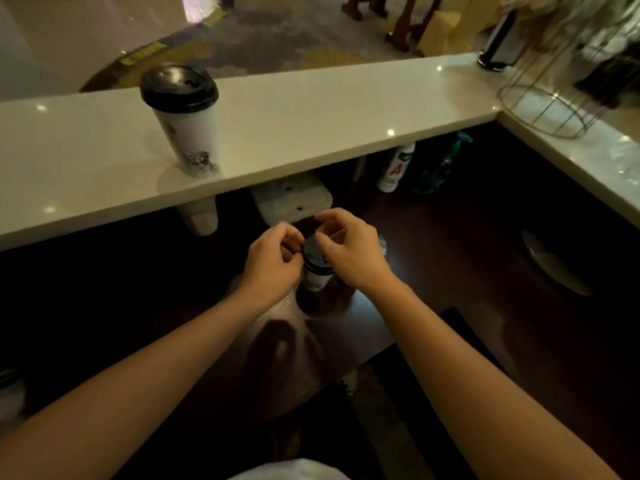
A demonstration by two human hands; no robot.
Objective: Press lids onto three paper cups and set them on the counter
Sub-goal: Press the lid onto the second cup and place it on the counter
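A white paper cup with a black lid stands upright on the raised white counter, towards its left. Below, on the dark lower worktop, a second white cup stands between my hands with a black lid on top. My left hand pinches the lid's left rim. My right hand curls over its right rim, fingers bent on the lid. Another paper cup stands partly hidden under the counter's edge, without a visible lid.
A pale flat block lies just behind the hands. A white spray can and a green bottle stand under the counter at right. A gold wire stand sits on the corner, a dark cylinder behind it.
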